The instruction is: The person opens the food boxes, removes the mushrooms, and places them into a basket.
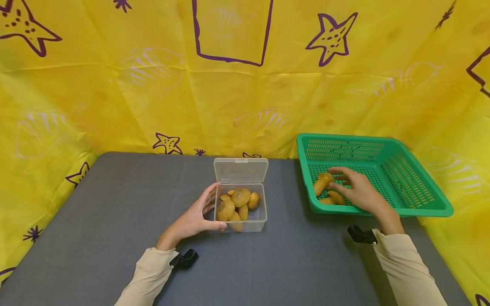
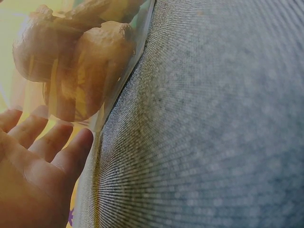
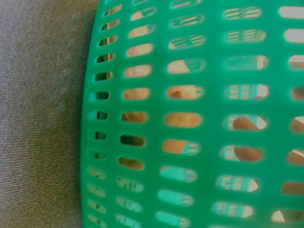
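Left hand (image 1: 194, 217), fingers spread, touches the clear box (image 1: 253, 226) of mushrooms (image 1: 241, 197); right hand (image 1: 359, 191), over the green basket (image 1: 407, 174), meets another mushroom (image 1: 320, 185), grip indeterminable.

Here's the clear plastic box (image 1: 254, 226), upright at mid-frame, its lid (image 1: 240, 171) swung up at the back, golden-brown mushrooms (image 1: 241, 197) jumbled inside! Over to the right, the green slotted basket (image 1: 340, 146) sits upright, more mushrooms (image 1: 337, 197) gathered at its lower left, one lying slanted, cap up-right, stem pointing down-left.
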### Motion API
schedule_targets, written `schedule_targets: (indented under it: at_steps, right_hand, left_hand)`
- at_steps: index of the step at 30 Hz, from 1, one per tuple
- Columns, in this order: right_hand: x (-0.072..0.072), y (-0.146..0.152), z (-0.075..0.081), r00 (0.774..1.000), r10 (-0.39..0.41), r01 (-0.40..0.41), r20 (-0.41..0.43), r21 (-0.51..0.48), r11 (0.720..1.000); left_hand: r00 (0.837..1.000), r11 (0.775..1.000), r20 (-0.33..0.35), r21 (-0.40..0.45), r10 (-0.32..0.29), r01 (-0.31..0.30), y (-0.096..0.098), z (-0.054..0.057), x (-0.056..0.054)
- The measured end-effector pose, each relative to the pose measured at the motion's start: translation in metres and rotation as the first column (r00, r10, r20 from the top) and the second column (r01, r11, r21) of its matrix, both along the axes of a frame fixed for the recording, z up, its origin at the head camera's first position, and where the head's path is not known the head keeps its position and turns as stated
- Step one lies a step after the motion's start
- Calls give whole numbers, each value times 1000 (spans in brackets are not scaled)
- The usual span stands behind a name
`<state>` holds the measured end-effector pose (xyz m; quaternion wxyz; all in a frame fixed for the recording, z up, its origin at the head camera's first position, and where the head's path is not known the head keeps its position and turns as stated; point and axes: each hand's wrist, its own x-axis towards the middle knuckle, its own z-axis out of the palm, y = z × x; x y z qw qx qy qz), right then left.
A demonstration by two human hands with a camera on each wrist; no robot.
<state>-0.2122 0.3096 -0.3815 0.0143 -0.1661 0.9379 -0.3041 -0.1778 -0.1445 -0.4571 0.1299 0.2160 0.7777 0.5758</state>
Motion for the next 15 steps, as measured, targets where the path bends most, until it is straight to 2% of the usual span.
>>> schedule_targets:
  at_steps: [8, 13, 15]
  right_hand:
    - [11, -18, 11, 995, 12, -15, -96, -31, 999]
    - [19, -34, 17, 978, 37, -44, -207, -28, 999]
    - [22, -42, 19, 972, 58, -70, -226, -42, 997]
  left_hand:
    - [1000, 1000, 5, 7, -2, 2, 0, 0, 0]
    - [1000, 1000, 8, 2, -1, 1, 0, 0, 0]
    - [1000, 1000, 10, 6, -1, 1, 0, 0, 0]
